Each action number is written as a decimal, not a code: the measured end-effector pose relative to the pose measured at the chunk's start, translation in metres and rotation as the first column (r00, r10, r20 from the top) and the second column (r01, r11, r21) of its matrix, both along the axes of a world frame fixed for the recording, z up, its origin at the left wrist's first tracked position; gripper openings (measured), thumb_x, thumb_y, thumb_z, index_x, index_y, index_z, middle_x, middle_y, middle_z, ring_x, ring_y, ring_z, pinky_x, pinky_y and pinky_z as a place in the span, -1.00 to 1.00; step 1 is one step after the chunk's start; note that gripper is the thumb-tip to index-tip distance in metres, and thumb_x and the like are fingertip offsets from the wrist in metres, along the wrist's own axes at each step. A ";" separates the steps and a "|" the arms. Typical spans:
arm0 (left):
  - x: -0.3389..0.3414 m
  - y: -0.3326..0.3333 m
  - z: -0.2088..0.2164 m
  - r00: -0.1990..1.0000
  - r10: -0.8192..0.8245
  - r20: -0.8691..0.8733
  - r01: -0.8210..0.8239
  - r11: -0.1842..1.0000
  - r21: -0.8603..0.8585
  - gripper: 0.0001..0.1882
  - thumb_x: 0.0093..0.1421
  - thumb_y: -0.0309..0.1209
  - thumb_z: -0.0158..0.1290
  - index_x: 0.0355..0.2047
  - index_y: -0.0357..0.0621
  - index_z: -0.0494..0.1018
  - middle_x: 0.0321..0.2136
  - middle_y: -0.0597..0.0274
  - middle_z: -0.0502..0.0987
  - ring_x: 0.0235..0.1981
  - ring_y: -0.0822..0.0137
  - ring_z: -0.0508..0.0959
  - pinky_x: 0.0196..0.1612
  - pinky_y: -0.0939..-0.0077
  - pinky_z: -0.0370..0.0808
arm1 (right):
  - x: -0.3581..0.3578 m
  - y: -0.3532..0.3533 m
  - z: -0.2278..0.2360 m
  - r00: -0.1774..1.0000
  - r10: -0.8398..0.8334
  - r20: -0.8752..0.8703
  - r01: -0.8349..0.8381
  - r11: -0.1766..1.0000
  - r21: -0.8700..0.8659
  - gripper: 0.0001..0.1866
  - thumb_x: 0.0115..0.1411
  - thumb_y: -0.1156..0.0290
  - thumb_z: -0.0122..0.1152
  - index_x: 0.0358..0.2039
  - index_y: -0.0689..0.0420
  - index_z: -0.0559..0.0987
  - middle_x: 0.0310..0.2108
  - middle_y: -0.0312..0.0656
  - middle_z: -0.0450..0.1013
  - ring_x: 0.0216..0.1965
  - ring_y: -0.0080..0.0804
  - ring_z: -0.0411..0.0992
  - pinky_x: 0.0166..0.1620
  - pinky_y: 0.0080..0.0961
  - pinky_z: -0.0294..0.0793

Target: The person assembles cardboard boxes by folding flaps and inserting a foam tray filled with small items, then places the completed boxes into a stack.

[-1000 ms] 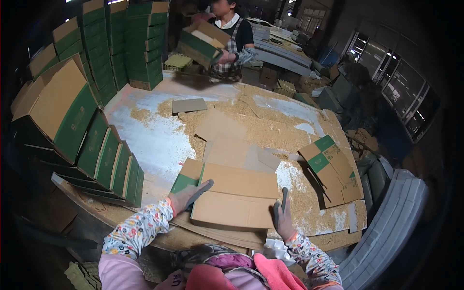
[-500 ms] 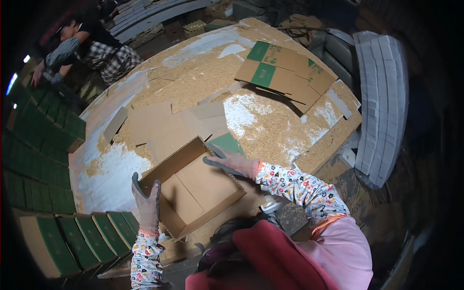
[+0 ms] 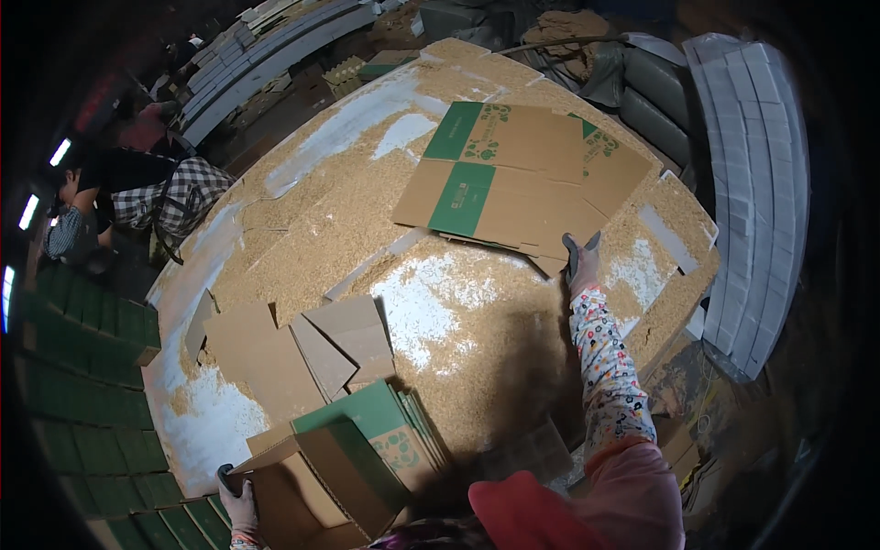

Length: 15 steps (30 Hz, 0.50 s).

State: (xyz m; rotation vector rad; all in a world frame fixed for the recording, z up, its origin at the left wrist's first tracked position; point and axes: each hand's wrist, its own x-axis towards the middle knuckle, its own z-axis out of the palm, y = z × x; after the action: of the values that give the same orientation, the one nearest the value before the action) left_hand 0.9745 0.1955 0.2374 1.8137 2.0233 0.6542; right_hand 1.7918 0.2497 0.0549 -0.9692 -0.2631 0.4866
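Down at the lower left, my gloved left hand (image 3: 236, 506) holds the corner of an open brown cardboard box (image 3: 298, 490), its fingers hooked over the edge. The box has a raised flap and its lower part runs out of view. My right hand (image 3: 584, 261), also gloved, reaches out with fingers apart at the near edge of the flattened cardboard boxes (image 3: 522, 188). These are brown with green printed panels and lie overlapping. Whether the fingertips press on the cardboard, I cannot tell. Several folded green-and-brown cardboard pieces (image 3: 394, 431) lean beside the open box.
The large table (image 3: 403, 307) is strewn with tan grains or shavings. Brown cardboard sheets (image 3: 266, 344) lie on its left part. Rows of green boxes (image 3: 82, 394) stand along the left. White wrapped blocks (image 3: 756, 192) stack at the right. Another person (image 3: 137, 197) bends at the far left.
The open box has moved toward me and to the left with my left hand. My right hand has let go of it and reached far right. The other person has bent lower.
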 end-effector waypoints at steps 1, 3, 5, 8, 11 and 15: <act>-0.017 -0.006 -0.004 0.996 0.059 -0.068 -0.059 0.998 -0.006 -0.37 0.02 -0.64 0.07 0.15 -0.27 0.18 -0.02 0.03 0.38 0.03 0.18 0.36 0.16 0.39 0.25 | -0.014 0.021 0.010 0.995 0.083 -0.059 -0.078 0.994 0.073 -0.38 0.07 0.66 0.16 0.16 0.12 0.24 -0.03 -0.19 0.38 -0.05 -0.33 0.41 -0.02 -0.46 0.46; -0.004 0.004 0.007 0.963 0.179 -0.200 -0.202 0.974 -0.102 -0.31 0.02 -0.44 0.22 0.12 -0.44 0.20 0.02 -0.07 0.37 0.03 0.12 0.38 0.11 0.35 0.32 | -0.037 0.054 0.045 0.973 0.221 -0.062 -0.212 0.970 0.120 -0.31 0.03 0.73 0.14 0.19 0.08 0.21 0.01 -0.13 0.35 0.02 -0.30 0.37 0.04 -0.46 0.44; 0.041 0.016 0.023 0.968 0.177 -0.180 -0.211 0.958 -0.194 -0.34 0.05 -0.42 0.18 0.13 -0.36 0.19 0.02 -0.11 0.34 0.04 0.08 0.35 0.13 0.30 0.30 | -0.057 0.110 0.045 0.952 0.289 -0.096 -0.270 0.947 0.174 -0.16 0.00 0.75 0.20 0.27 0.09 0.09 0.09 -0.02 0.26 0.09 -0.29 0.30 0.06 -0.45 0.42; 0.088 0.010 0.046 0.978 0.140 -0.156 -0.170 0.965 -0.200 -0.38 0.11 -0.38 0.16 0.12 -0.30 0.18 0.02 -0.06 0.34 0.01 0.13 0.35 0.12 0.31 0.30 | -0.090 0.186 0.021 0.836 0.548 -0.026 -0.544 0.823 -0.164 -0.04 0.06 0.37 0.32 0.32 0.24 -0.11 0.24 0.18 0.03 0.25 -0.13 0.09 0.26 -0.36 0.15; 0.035 0.002 0.032 0.975 0.193 0.107 -0.160 0.952 -0.262 -0.45 0.13 -0.46 0.11 0.11 -0.27 0.19 -0.05 0.01 0.40 -0.07 0.16 0.39 0.05 0.34 0.35 | -0.106 0.136 0.102 0.705 0.510 0.493 0.041 0.664 -0.746 -0.06 0.14 -0.03 0.15 0.26 0.36 -0.02 0.26 0.24 0.00 0.30 0.00 0.00 0.32 -0.12 -0.06; 0.058 -0.001 0.047 0.984 0.164 0.067 -0.153 0.978 -0.140 -0.53 0.12 -0.64 0.00 0.07 -0.22 0.27 -0.10 0.09 0.42 -0.10 0.25 0.40 0.01 0.41 0.35 | 0.027 0.050 0.014 0.405 -0.096 0.909 0.825 0.467 -0.318 -0.21 0.19 -0.01 0.07 0.19 0.38 0.14 0.18 0.24 0.09 0.23 0.10 0.05 0.28 -0.07 -0.04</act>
State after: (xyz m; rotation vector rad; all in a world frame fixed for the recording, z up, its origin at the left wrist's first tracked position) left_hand 1.0321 0.1944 0.2846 1.5392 2.1203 0.6073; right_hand 1.8193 0.2993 0.0693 -2.0412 -0.5688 -0.6231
